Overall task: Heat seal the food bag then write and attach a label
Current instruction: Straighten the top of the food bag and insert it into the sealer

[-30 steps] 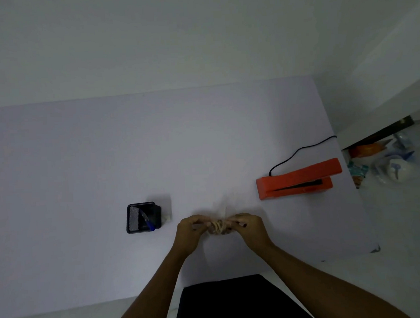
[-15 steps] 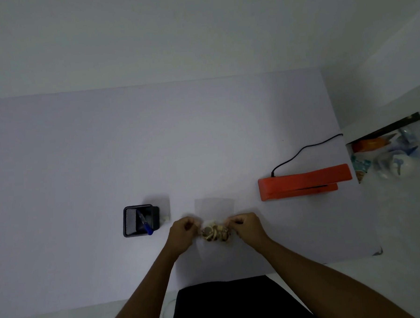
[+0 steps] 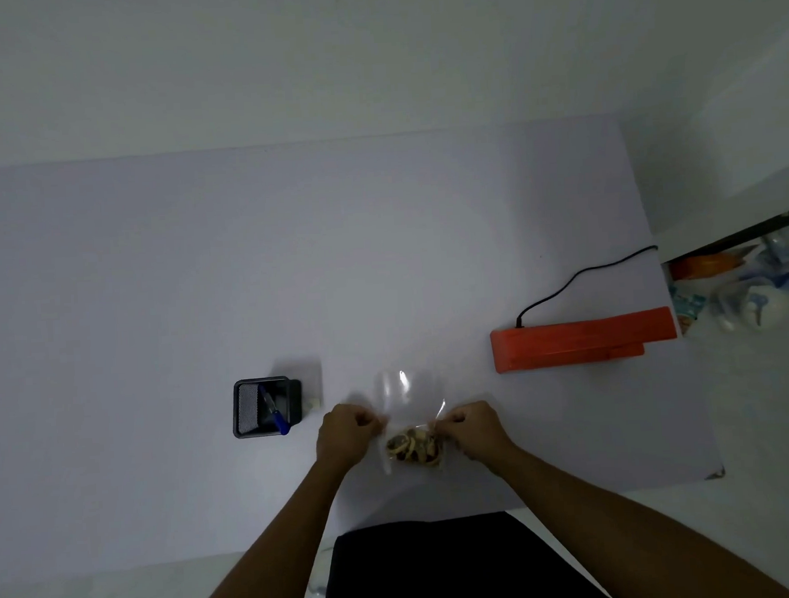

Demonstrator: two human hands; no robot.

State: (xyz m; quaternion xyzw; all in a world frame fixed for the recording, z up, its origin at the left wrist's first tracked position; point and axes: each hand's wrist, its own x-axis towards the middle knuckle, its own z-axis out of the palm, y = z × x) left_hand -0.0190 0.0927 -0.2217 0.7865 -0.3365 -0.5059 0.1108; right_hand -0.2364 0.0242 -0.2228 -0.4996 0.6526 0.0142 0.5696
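A clear plastic food bag [image 3: 407, 398] lies flat on the white table [image 3: 290, 258], with brownish food pieces [image 3: 414, 446] gathered at its near end. My left hand [image 3: 347, 434] pinches the bag's left edge and my right hand [image 3: 475, 429] pinches its right edge, spreading it between them. The orange heat sealer [image 3: 577, 339] sits shut to the right of the bag, its black cord [image 3: 579, 275] trailing off the table's right edge. A black mesh holder [image 3: 263, 406] with a blue pen [image 3: 274, 412] stands left of my left hand, a small pale item [image 3: 314, 401] beside it.
The table's right edge [image 3: 680, 375] lies just past the sealer; beyond it, on the floor, are cluttered bags and packets [image 3: 739, 290]. A white wall runs behind the table. My dark-clothed lap [image 3: 443, 566] is at the near edge.
My hands moved apart and the crumpled bag was unfolded and stretched flat, its empty clear part now showing beyond the food.
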